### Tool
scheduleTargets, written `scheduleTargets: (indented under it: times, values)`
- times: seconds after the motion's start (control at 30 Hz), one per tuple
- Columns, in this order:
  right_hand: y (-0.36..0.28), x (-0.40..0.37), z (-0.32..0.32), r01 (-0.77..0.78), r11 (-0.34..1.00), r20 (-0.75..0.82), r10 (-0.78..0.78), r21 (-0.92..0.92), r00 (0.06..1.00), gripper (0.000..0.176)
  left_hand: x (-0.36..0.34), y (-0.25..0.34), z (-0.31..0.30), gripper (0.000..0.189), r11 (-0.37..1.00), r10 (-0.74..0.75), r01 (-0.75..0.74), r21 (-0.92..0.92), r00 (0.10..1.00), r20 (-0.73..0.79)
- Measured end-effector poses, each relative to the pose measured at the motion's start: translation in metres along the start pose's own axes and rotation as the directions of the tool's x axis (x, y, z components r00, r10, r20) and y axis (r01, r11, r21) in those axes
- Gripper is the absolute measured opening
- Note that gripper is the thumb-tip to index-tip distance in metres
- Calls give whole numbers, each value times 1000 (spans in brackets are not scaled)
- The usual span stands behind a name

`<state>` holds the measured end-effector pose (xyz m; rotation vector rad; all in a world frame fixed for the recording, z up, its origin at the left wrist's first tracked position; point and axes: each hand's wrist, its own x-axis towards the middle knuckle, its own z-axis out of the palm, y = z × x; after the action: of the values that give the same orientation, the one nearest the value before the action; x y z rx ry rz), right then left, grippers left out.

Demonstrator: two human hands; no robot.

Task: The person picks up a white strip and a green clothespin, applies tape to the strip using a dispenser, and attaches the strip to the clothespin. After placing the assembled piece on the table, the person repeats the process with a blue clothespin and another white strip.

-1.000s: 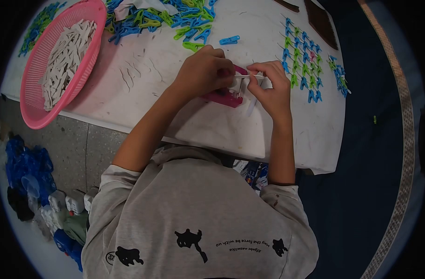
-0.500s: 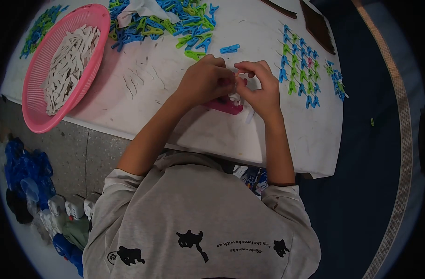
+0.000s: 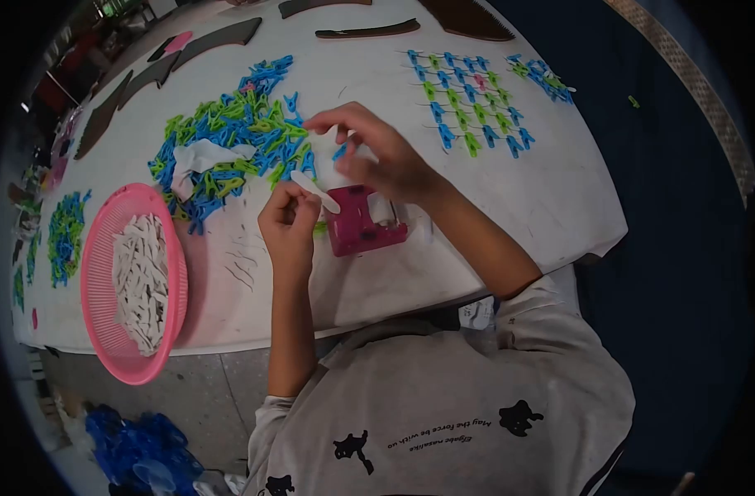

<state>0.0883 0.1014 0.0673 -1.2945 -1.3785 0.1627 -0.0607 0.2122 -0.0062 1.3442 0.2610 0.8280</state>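
My left hand point(image 3: 288, 217) is closed, pinching a flat white strip point(image 3: 318, 193) between thumb and fingertips. The strip's far end reaches the edge of a pink tape dispenser point(image 3: 354, 227), which sits on the table just right of that hand. My right hand point(image 3: 387, 157) is raised beyond the dispenser, fingers bent and apart, with nothing visible in them. Under its fingers a blue clip point(image 3: 340, 152) partly shows. Its fingertips overlap the edge of a heap of blue and green clips point(image 3: 228, 124) in this view.
A pink basket point(image 3: 179, 285) of white strips leans at the table's left edge. Rows of blue and green clips point(image 3: 453, 97) holding thin dark strands lie at the right. Brown combs point(image 3: 468, 18) line the far side, and a white cloth point(image 3: 197, 161) lies on the heap.
The view has swung to the left. My hands, close together over the tape dispenser before, are now apart: the left holds the white strip, while the right has moved toward the clip heap.
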Motion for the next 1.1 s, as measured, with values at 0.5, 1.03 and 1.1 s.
scheduleTargets:
  times: [0.5,1.03,1.1]
  values:
    - [141,4,-12,-681,643,-87,702,-350,707,37,-8,53,33,9,823,-197,134,-553,979,-56]
    - [58,-30,-47,-477,869,-191,449,-134,873,19,-25,75,54,9,889,-129,65,-453,985,-113]
    - [20,-36,-56,-456,890,-169,454,31,875,19,-28,79,54,8,930,-60,20,-366,993,-98]
